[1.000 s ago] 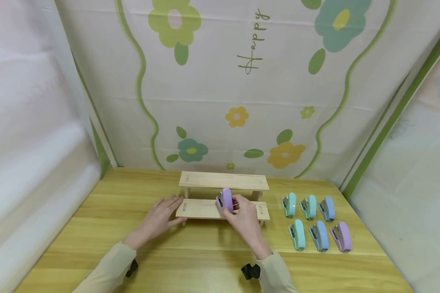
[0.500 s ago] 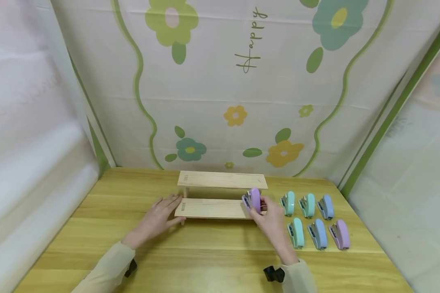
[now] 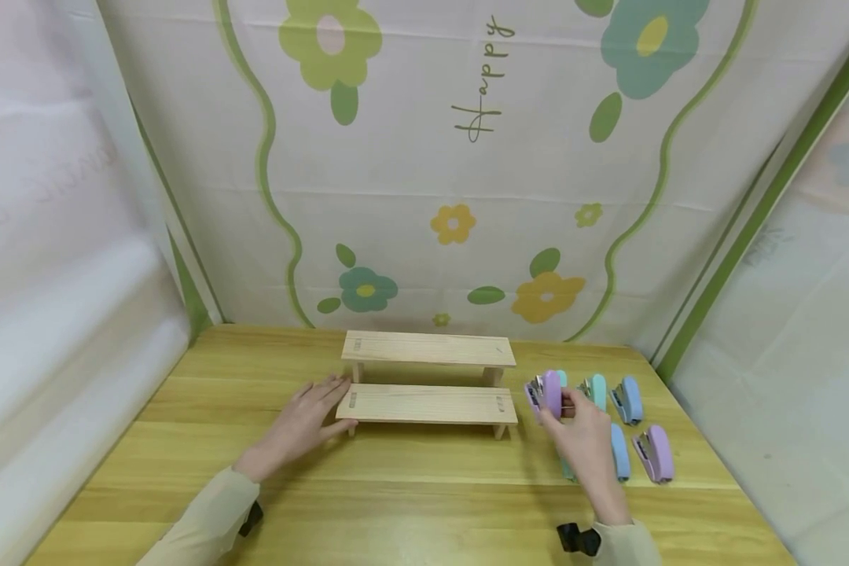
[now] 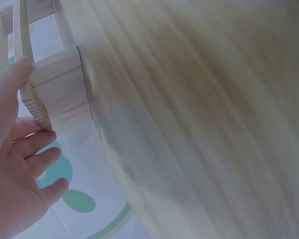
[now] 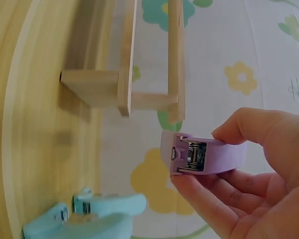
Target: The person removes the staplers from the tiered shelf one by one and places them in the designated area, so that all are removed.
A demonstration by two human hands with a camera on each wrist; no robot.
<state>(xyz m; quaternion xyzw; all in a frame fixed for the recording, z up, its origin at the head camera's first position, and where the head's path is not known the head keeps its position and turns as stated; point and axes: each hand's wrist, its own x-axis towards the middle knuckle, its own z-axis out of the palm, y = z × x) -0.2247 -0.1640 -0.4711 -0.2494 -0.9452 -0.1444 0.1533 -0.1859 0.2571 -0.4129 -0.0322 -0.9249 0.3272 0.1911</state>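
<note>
My right hand (image 3: 586, 432) holds a purple stapler (image 3: 550, 393) above the table, right of a two-level wooden shelf (image 3: 424, 403). In the right wrist view, thumb and fingers pinch the stapler (image 5: 219, 157) from both sides, its metal spring facing the camera. At the shelf's left end rests my left hand (image 3: 304, 420). The left wrist view has its thumb at one edge of the lower board and its fingertips at the other, gripping across the board's end (image 4: 37, 107). Both boards bear nothing.
Several staplers stand on the table's right side: teal (image 3: 597, 393), blue (image 3: 631, 401) and another purple one (image 3: 656, 453). My right hand and its stapler partly cover some. A flower-print curtain (image 3: 396, 157) hangs behind the wooden table (image 3: 396, 495).
My right hand has carried the purple stapler rightward, from over the lower board to beyond the shelf, in front of the teal staplers. The left hand has stayed at the shelf's left end.
</note>
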